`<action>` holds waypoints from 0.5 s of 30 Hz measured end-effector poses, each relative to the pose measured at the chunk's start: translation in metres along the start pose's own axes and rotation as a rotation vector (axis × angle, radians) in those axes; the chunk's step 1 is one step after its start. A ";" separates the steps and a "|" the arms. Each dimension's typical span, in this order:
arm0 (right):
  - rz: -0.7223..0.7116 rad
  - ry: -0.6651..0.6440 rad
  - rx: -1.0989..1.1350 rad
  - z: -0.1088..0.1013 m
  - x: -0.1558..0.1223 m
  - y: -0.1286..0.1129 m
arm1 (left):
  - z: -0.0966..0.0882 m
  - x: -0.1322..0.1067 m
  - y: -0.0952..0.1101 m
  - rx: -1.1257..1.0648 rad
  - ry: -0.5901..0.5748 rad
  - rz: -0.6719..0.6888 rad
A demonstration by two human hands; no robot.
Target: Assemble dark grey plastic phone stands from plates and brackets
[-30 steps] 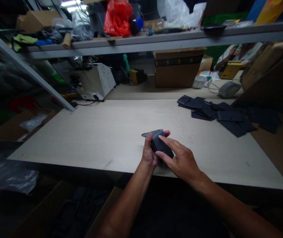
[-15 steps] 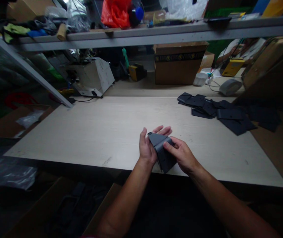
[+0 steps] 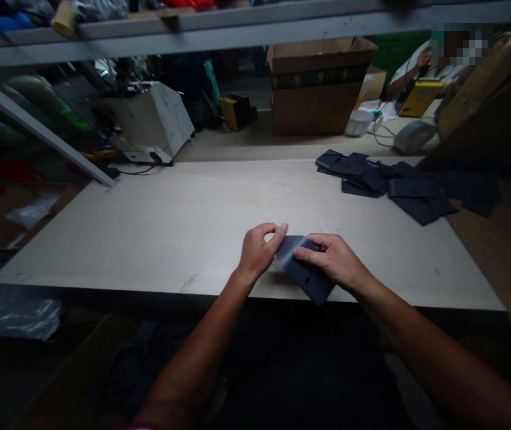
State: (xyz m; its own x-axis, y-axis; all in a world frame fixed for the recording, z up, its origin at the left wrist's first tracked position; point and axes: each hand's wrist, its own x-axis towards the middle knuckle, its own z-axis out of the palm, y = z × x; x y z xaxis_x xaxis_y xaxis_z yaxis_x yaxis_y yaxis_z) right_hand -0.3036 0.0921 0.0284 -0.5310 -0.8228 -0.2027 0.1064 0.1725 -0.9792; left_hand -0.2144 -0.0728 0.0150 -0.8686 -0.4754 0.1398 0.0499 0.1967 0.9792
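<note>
A flat dark grey cover-like piece [image 3: 308, 276], with a rounded bend and a small slot in it, is held tilted above the table's front edge. My right hand [image 3: 334, 258] grips its right side, thumb on the upper face and fingers behind. At its upper left corner, my left hand [image 3: 261, 248] pinches with thumb and forefinger, the other fingers curled. Whether a smaller part lies in that pinch is hidden. More dark pieces of like look [image 3: 412, 188] lie in a loose, overlapping pile at the table's right.
The pale tabletop [image 3: 148, 227] spreads around my hands. Behind it stand a white machine [image 3: 157, 122], a cardboard box [image 3: 316, 95] and a grey roll-like object [image 3: 414, 137]. A shelf beam [image 3: 219, 33] crosses overhead. Another person's arm [image 3: 410, 68] shows at the back right.
My left hand has gone from open-palmed under the piece to a pinch at its upper left corner. The piece has turned and shifted slightly right. The camera view has tipped downward.
</note>
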 end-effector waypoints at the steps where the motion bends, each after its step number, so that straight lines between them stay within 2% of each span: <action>1: 0.015 -0.008 -0.040 -0.005 0.003 -0.001 | -0.004 0.001 0.000 0.100 -0.121 0.028; 3: 0.025 -0.021 -0.120 -0.012 0.009 -0.003 | -0.007 0.004 0.000 0.110 -0.338 0.021; 4: 0.016 -0.011 -0.153 -0.014 0.011 -0.003 | -0.008 0.006 -0.001 0.063 -0.405 -0.003; 5: -0.010 0.011 -0.192 -0.016 0.012 -0.004 | -0.008 0.007 -0.002 0.011 -0.425 -0.032; 7: -0.105 0.081 -0.306 -0.019 0.012 -0.004 | -0.008 0.010 -0.008 -0.085 -0.345 -0.101; 10: -0.202 0.176 -0.403 -0.018 0.007 0.003 | -0.007 0.011 -0.021 -0.234 -0.140 -0.193; 12: -0.194 0.256 -0.324 -0.014 0.003 0.012 | -0.003 0.008 -0.030 -0.334 -0.052 -0.248; 15: -0.206 0.362 -0.220 -0.004 0.002 0.022 | 0.003 0.002 -0.040 -0.471 0.008 -0.326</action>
State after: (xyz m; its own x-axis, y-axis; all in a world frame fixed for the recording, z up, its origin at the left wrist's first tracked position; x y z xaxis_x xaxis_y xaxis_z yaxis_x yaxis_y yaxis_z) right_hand -0.3056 0.0970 0.0061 -0.7854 -0.6170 0.0481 -0.1916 0.1684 -0.9669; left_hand -0.2199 -0.0790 -0.0242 -0.8720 -0.4546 -0.1815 -0.0041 -0.3639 0.9314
